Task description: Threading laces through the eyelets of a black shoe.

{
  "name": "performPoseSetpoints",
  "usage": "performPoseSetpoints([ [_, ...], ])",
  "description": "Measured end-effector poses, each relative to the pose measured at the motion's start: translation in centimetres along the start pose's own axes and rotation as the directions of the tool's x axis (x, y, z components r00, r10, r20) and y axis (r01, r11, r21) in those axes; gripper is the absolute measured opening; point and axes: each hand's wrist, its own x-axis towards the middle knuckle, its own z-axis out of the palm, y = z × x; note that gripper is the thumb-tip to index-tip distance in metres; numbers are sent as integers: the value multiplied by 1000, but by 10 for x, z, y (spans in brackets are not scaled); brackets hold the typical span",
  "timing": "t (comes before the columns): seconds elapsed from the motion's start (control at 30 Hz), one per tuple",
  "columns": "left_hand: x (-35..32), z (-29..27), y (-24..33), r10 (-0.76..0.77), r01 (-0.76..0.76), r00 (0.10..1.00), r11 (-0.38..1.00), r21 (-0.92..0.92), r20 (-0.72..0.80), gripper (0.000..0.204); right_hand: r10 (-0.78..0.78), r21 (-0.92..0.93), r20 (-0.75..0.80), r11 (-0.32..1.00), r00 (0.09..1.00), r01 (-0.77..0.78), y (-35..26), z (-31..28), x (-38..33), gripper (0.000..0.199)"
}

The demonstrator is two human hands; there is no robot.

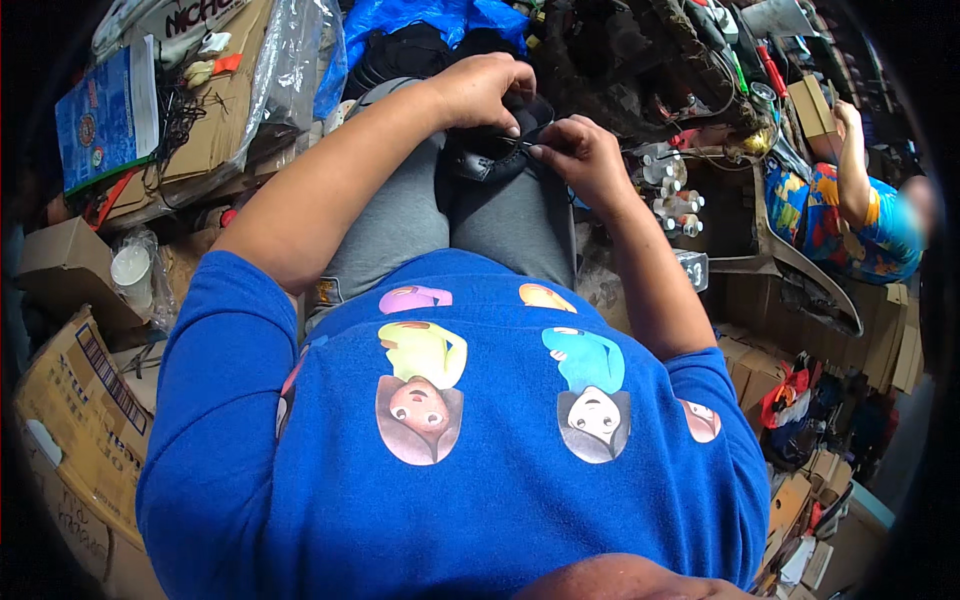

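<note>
A black shoe (487,164) lies over my thighs, on the grey trousers (395,205). My left hand (488,92) is closed on its upper part from the far left, with the thumb pointing down at the opening. On the near right side, my right hand (580,160) pinches a thin strand or tool beside the shoe, too small to name for certain. The tips of both hands are close together over the shoe. Part of the shoe is hidden behind my left fingers.
Left stand a blue book (108,115), flat cardboard, a plastic cup (132,266) and boxes (85,430). Ahead lies a blue plastic sheet (435,18) by dark round pieces. Small bottles (680,205) stand right of my knees. Far right, another person (845,215) in a colourful shirt raises an arm.
</note>
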Motion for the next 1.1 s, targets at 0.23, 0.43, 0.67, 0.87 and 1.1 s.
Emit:
performPoseSetpoints([
  [0.23, -47, -11, 6, -31, 37, 991, 998, 44, -129, 26, 112, 165, 33, 979, 993, -116, 0, -5, -14, 17],
  [0.43, -78, 7, 20, 50, -36, 956, 998, 54, -289, 24, -13, -209, -112, 978, 994, -11, -18, 13, -31, 27],
  [0.67, -76, 4, 22, 116, -37, 973, 930, 365, -198, 17, 114, -32, 96, 993, 989, -111, -18, -5, -21, 32],
  [0.87, -79, 6, 26, 140, 40, 959, 794, 606, -247, 13, -89, -405, -48, 912, 995, 62, -22, 21, -40, 40],
  [1.1, -75, 16, 24, 113, 79, 921, 882, 465, -372, 13, 111, 14, 29, 994, 993, -111, -5, 11, -39, 40],
])
